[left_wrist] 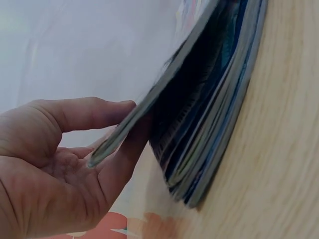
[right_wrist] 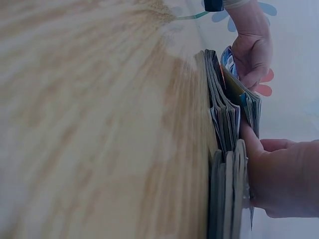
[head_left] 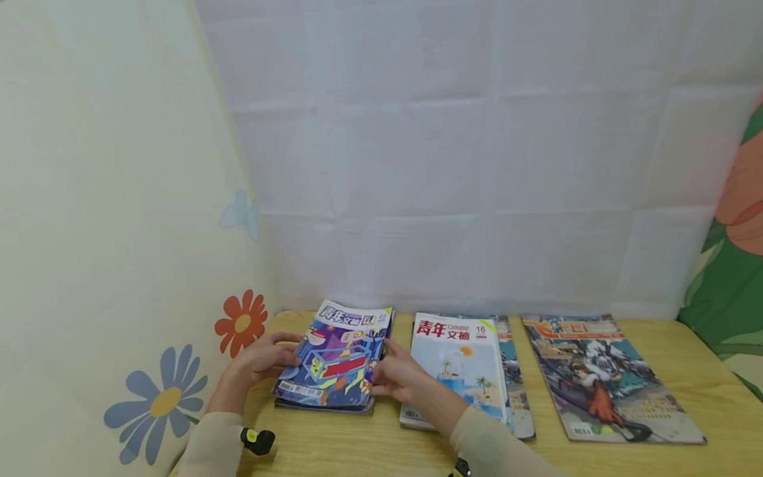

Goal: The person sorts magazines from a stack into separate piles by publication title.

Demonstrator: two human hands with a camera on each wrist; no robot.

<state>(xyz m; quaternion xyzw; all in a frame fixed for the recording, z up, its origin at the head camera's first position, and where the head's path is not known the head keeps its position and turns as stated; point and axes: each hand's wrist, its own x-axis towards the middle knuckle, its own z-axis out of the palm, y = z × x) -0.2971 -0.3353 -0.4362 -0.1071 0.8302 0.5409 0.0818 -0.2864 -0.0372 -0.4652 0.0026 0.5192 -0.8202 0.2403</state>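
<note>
A purple-and-blue magazine [head_left: 336,361] tops the stack at the left of the table. My left hand [head_left: 265,358] pinches its left edge, thumb on the cover and fingers underneath. In the left wrist view that magazine's edge [left_wrist: 122,132] is raised off the magazines below [left_wrist: 219,124], leaving a dark gap. From the opposite side my right hand [head_left: 408,377] holds the same magazine by its right edge. The right wrist view shows right-hand fingers [right_wrist: 251,139] under the raised magazine [right_wrist: 253,107], above the lower stack [right_wrist: 227,117].
Right of my right hand lies a pile topped by a white-covered magazine [head_left: 459,371], with a darker magazine [head_left: 520,391] sticking out beneath. Farther right a comic-style magazine [head_left: 608,384] lies on the wooden table [head_left: 334,444]. A white cloth [head_left: 453,165] hangs behind.
</note>
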